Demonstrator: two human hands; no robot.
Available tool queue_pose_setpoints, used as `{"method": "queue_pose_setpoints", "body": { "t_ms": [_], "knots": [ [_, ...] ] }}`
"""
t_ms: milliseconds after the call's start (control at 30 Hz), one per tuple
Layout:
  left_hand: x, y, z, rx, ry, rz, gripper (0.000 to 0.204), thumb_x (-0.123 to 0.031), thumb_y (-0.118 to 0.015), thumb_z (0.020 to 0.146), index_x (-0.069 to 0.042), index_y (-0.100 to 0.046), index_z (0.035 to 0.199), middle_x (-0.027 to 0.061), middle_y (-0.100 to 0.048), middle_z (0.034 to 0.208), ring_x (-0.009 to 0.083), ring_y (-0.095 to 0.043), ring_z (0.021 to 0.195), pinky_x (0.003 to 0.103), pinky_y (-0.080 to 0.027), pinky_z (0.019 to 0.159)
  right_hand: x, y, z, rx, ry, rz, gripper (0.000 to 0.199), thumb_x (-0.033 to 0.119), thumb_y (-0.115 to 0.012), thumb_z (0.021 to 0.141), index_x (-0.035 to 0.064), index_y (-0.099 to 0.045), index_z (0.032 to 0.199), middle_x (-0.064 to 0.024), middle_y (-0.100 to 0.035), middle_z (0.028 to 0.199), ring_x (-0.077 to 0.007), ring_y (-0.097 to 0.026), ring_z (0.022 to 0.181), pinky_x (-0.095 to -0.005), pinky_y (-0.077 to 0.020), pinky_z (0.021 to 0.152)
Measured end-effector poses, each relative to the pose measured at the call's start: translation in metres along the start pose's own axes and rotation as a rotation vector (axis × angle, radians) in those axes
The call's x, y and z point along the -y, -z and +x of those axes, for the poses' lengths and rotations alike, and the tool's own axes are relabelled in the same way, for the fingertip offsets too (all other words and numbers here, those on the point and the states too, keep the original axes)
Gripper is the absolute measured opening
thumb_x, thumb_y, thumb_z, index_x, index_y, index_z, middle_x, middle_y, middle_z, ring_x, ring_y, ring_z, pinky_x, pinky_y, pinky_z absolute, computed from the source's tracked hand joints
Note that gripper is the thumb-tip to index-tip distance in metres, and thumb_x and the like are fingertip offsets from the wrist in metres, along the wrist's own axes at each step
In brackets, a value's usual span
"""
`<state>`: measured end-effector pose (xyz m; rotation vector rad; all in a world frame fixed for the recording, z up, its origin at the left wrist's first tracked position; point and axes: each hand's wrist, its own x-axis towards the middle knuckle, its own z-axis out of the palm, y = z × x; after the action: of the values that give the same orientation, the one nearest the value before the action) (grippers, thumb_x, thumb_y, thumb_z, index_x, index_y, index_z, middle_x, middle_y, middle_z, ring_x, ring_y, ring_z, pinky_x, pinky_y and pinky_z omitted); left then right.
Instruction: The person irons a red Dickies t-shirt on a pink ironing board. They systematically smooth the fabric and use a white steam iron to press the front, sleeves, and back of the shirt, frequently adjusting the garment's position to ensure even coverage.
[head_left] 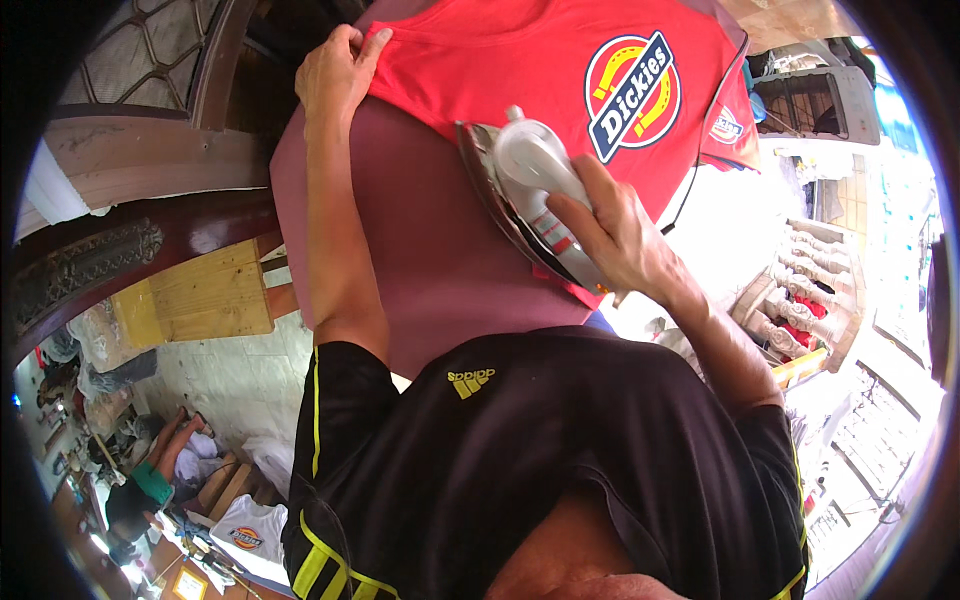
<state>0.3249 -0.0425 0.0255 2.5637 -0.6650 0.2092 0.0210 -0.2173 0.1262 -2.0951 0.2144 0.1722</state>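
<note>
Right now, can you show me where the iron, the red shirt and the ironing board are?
iron (535, 180), head view, on its white handle top.
red shirt (480, 60), head view, on plain red cloth left of the round badge.
ironing board (430, 230), head view, on its bare purple cover.

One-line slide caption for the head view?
Right hand holds white iron on red shirt; left hand grips its edge.

a red cotton t-shirt with a round printed chest emblem (560, 60) lies flat at twelve o'clock, a white-handled steel-soled clothes iron (530, 195) tilted on its lower edge.
</note>
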Motion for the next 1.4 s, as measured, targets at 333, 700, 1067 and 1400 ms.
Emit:
{"method": "queue_pose_setpoints", "body": {
  "t_ms": [333,700,1067,1400],
  "knots": [
    [0.023,0.009,-0.012,-0.063,-0.104,-0.225,0.038,-0.044,-0.069,0.088,-0.005,-0.068,0.085,0.0097,-0.064,0.066,0.0251,-0.062,0.062,0.038,-0.048,0.061,-0.015,-0.027,0.100,-0.231,0.776,-0.474,0.025,0.006,-0.062,0.086,0.0036,-0.063,0.111,-0.0145,-0.045,0.087,-0.0268,-0.056,0.066,-0.0370,-0.0475,0.055],
    [0.047,0.012,-0.045,-0.271,0.051,-0.414,0.026,-0.029,-0.063,0.096,-0.005,-0.070,0.101,0.0062,-0.070,0.078,0.0120,-0.065,0.075,0.029,-0.051,0.071,-0.004,-0.036,0.166,-0.966,1.086,-1.683,0.029,0.017,-0.054,0.089,0.0016,-0.059,0.113,-0.0194,-0.062,0.091,-0.0280,-0.062,0.078,-0.0330,-0.0448,0.056],
    [0.039,-0.001,-0.051,-0.450,-0.124,-0.313,0.026,-0.030,-0.068,0.093,-0.005,-0.071,0.099,0.0063,-0.070,0.080,0.0164,-0.065,0.073,0.031,-0.052,0.070,-0.053,0.004,0.127,-0.311,0.772,-0.643,0.028,0.033,-0.061,0.091,0.0062,-0.057,0.098,-0.0147,-0.058,0.081,-0.0291,-0.061,0.074,-0.0402,-0.0453,0.060],
    [-0.136,0.005,-0.247,-0.001,-0.101,-0.227,0.019,-0.024,-0.074,0.085,-0.006,-0.068,0.082,0.0096,-0.063,0.075,0.0286,-0.059,0.069,0.041,-0.046,0.063,-0.079,0.038,-0.078,-0.085,0.216,-0.137,0.025,0.024,-0.051,0.102,-0.0004,-0.049,0.102,-0.0208,-0.058,0.072,-0.0350,-0.064,0.065,-0.0440,-0.0491,0.059]
  ]
}}
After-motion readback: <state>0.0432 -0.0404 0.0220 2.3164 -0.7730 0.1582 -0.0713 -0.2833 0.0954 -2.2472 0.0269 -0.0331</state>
